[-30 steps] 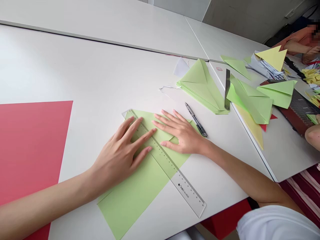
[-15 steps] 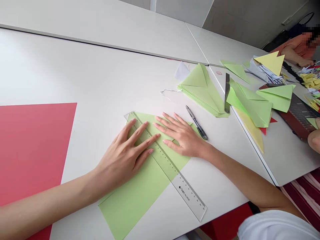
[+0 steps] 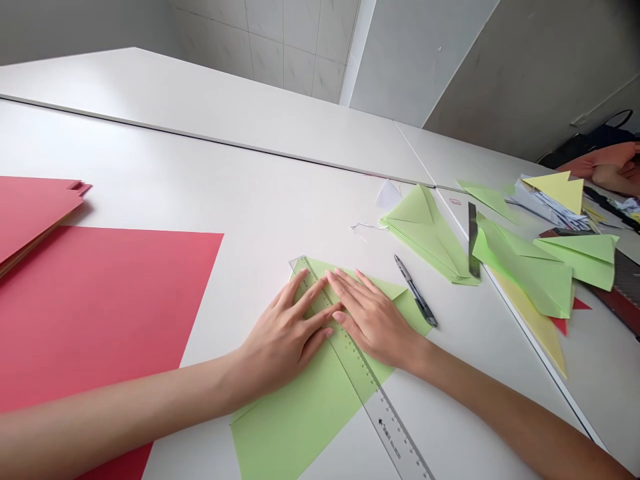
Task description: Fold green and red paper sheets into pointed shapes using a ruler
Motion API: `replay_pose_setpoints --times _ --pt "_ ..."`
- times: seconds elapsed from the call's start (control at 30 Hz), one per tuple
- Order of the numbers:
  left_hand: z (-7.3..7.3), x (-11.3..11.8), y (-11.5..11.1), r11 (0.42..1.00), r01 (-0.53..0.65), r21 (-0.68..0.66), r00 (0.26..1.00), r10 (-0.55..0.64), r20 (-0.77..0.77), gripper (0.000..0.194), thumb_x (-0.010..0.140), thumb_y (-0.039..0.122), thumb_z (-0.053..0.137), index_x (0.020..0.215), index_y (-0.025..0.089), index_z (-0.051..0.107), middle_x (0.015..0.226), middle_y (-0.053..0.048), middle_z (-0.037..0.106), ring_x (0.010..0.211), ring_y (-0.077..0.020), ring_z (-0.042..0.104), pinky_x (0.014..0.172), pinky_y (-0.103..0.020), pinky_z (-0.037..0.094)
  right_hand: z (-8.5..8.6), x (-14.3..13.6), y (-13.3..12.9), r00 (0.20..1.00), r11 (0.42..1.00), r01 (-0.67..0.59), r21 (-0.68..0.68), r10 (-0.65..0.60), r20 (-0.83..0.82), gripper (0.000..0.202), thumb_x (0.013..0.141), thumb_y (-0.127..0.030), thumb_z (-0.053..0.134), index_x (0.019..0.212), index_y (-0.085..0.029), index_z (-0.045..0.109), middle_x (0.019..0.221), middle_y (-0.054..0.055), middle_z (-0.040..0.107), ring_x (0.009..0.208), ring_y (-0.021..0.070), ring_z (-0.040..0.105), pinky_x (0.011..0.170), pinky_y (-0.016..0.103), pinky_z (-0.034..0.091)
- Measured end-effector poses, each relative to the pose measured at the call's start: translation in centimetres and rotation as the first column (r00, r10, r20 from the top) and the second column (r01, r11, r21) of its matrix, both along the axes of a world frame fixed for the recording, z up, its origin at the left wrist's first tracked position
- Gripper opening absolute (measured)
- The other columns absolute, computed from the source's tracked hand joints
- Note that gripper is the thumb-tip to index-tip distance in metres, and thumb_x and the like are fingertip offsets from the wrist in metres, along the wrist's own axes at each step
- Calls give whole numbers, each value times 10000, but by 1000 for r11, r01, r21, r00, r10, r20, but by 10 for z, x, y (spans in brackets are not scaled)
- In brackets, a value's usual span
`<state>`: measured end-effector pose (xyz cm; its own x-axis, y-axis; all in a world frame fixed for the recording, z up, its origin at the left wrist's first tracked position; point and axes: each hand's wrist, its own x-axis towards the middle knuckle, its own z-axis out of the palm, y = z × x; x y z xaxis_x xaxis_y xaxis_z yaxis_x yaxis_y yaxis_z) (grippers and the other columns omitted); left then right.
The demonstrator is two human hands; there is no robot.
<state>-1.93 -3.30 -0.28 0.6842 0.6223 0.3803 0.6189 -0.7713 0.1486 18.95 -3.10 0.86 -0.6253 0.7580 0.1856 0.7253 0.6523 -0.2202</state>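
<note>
A sheet of light green paper (image 3: 295,420) lies flat on the white table, with its upper right part folded over. Across it runs a clear plastic ruler (image 3: 367,380), slanting from upper left to lower right. My left hand (image 3: 293,327) presses on the ruler with fingers spread. Flat on the folded green paper, my right hand (image 3: 373,320) rests along the ruler's edge with fingers stretched out; its fingertips are close to those of my left hand. A pen (image 3: 416,291) lies just right of the green paper.
Large red paper (image 3: 125,300) covers the left side, with a red stack (image 3: 35,210) above it. A pile of folded green envelopes (image 3: 425,230) sits at upper right, near a dark ruler (image 3: 473,241) and more green pieces (image 3: 525,267). A co-worker's arm (image 3: 615,179) shows far right.
My right hand has slid left to the ruler's edge, its fingers closer together. My left hand stays on the ruler. The view has tilted up and left, showing more red paper.
</note>
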Motion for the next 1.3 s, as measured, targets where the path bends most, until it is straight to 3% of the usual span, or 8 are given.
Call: replay_pose_setpoints --times 0.23,0.37,0.47,0.57,0.67,0.93,1.17,1.3 --pt "-1 -1 -2 1000 -2 -14 999 3 49 264 975 293 477 1148 232 667 1370 -87 558 1440 -384 303 1104 -603 421 3 -25 36 997 996 -38 -77 32 -75 600 1059 -413 242 1533 -48 287 1554 119 387 1470 207 313 1234 436 259" --pt "-2 -1 -2 1000 0 -22 998 1 63 267 972 299 477 1143 223 668 1307 -93 592 1409 -380 358 1109 -603 417 5 -29 44 983 987 -56 -149 29 -182 600 1053 -415 271 1545 -72 262 1524 121 437 1452 188 352 1212 418 308" --pt "-2 -1 -2 1000 -6 -11 998 7 67 269 974 293 472 1137 221 673 1339 -98 572 1407 -394 356 1088 -614 431 5 -29 43 982 981 -53 -187 17 -186 605 1053 -429 274 1550 -84 250 1546 105 407 1465 185 324 1225 419 276" --pt "-2 -1 -1 1000 -10 -5 997 11 81 262 971 284 474 1125 238 681 1376 -85 551 1432 -390 315 1088 -611 431 3 -30 37 994 992 -6 -124 -8 -108 587 1059 -421 241 1553 -105 249 1566 86 373 1486 211 275 1241 478 211" --pt "-3 -1 0 1000 -2 4 997 2 75 256 969 288 478 1108 248 689 1341 -77 578 1443 -371 302 1097 -594 435 2 -33 32 998 998 49 -26 -50 -29 580 1062 -405 216 1548 -92 267 1541 83 416 1475 233 300 1235 495 222" --pt "-4 -2 9 997 46 56 997 -50 66 272 974 304 478 1093 258 717 1298 -54 621 1484 -345 215 1157 -584 368 8 -36 32 989 981 30 190 -57 137 628 1043 -490 250 1516 -93 360 1492 60 490 1446 282 346 1237 494 216" --pt "-5 -3 18 983 96 159 995 -99 13 316 981 346 445 955 228 737 1352 -89 584 1445 -386 295 1071 -590 447 10 -34 27 948 953 43 300 -133 288 792 999 -599 170 1510 -23 355 1421 152 558 1365 304 463 1245 461 210" --pt "-13 -5 19 986 57 158 998 -60 14 345 984 396 425 1059 251 728 1466 -101 480 1379 -420 387 997 -595 486 6 -22 16 937 958 72 277 -160 310 870 965 -644 247 1491 39 356 1427 228 525 1402 303 425 1239 407 256"
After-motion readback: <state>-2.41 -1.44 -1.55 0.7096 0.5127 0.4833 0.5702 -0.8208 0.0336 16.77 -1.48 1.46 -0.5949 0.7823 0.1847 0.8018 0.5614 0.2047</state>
